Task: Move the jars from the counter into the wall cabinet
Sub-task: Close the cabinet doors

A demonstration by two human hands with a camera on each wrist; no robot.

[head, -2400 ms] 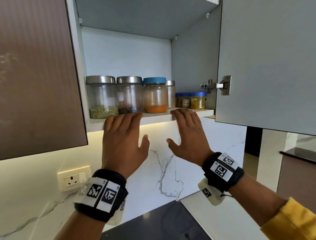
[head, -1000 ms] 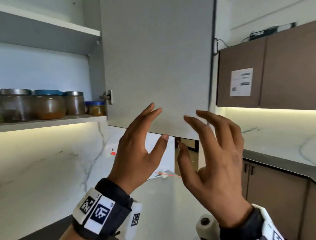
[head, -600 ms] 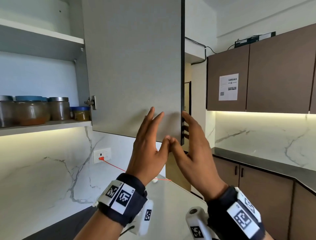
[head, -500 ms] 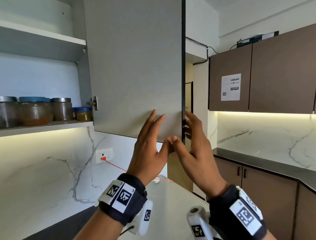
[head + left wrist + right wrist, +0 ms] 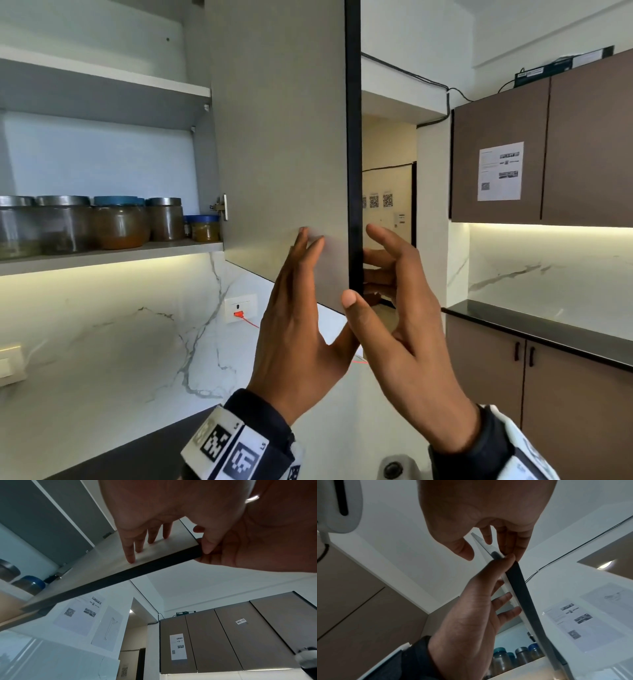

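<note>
Several jars (image 5: 116, 222) with steel and blue lids stand in a row on the wall cabinet's lower shelf (image 5: 113, 253); some show in the right wrist view as jars (image 5: 513, 657). The grey cabinet door (image 5: 281, 137) stands open, its dark free edge towards me. My left hand (image 5: 308, 267) lies with straight fingers flat on the door's inner face (image 5: 102, 566), thumb at the lower corner. My right hand (image 5: 394, 291) has its fingers hooked behind the door's free edge (image 5: 522, 588), thumb in front by that corner. Neither hand holds a jar.
A white marble backsplash runs under the cabinet, with a wall socket (image 5: 239, 306) and a red plug. To the right are brown wall cabinets (image 5: 548, 154) over a black counter (image 5: 534, 329). A doorway opens behind the door's edge.
Both hands left the shelf's front edge and came to the door's free edge. My right fingers went behind that edge. The door looks narrower than half a second ago.
</note>
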